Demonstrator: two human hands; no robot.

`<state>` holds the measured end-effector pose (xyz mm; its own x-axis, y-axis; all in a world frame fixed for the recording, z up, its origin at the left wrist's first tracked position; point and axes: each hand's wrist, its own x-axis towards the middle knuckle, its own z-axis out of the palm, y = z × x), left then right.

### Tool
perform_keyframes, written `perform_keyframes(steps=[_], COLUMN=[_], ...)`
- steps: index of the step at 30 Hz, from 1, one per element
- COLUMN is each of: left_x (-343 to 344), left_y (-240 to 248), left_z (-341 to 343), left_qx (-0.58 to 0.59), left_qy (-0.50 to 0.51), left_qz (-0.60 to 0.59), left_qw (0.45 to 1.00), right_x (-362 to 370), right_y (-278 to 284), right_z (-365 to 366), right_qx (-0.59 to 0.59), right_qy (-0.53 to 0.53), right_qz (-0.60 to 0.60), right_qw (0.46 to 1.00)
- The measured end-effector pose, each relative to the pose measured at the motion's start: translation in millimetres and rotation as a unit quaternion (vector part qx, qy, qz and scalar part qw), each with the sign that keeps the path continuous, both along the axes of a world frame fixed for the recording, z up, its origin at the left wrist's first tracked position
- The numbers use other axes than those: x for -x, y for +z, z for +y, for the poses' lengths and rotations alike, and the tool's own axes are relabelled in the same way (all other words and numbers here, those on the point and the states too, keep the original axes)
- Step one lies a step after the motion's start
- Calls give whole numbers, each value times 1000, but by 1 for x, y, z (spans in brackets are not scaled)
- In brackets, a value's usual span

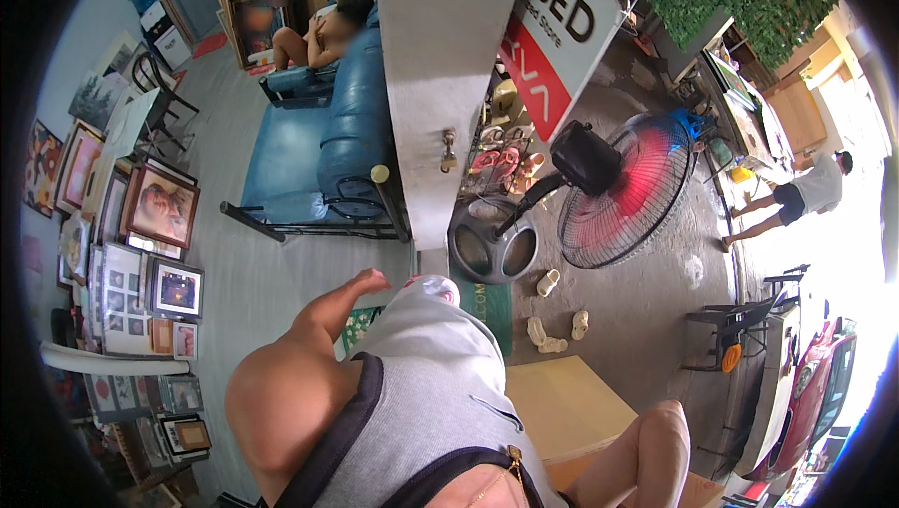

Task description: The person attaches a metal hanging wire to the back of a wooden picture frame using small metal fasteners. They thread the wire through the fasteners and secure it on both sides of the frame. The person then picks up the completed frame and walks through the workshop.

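My left arm reaches forward past my grey sleeveless top (426, 377). At its end, my left hand (373, 280) is small in view, beside the light shorts (435, 291) and near the foot of the white pillar (435, 133). Its fingers look stretched out, and no object shows in them. My right arm (646, 456) is bent, with the elbow at the lower right; the hand is out of view. A thin necklace (501, 489) hangs at my neckline.
A pedestal fan (627, 190) stands right of the pillar, below a hanging sign (562, 30). Sandals (548, 283) lie near a cardboard box (571, 405). On the left are a blue sofa (290, 152) with a seated person and framed pictures (164, 204). Another person (819, 185) stands outside.
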<state>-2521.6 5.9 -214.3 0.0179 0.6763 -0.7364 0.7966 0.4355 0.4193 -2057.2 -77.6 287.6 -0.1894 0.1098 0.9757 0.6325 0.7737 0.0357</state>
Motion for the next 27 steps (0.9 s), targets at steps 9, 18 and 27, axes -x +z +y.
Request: perform_keyframes(steps=[9,18,27], left_x=[-55,-70,-59], left_y=[18,44,36], left_z=[-27,-42,-63], left_qx=[-56,-60,-47], left_qy=[83,38,72], left_qz=[-49,5,-25], left_qw=[994,997,996], right_x=[-50,-83,-99], right_y=[1,-1,6], right_z=[-27,-47,-65], right_qx=[8,15,21], right_qy=[48,85,110], right_qz=[8,11,12], right_qw=[999,996,994])
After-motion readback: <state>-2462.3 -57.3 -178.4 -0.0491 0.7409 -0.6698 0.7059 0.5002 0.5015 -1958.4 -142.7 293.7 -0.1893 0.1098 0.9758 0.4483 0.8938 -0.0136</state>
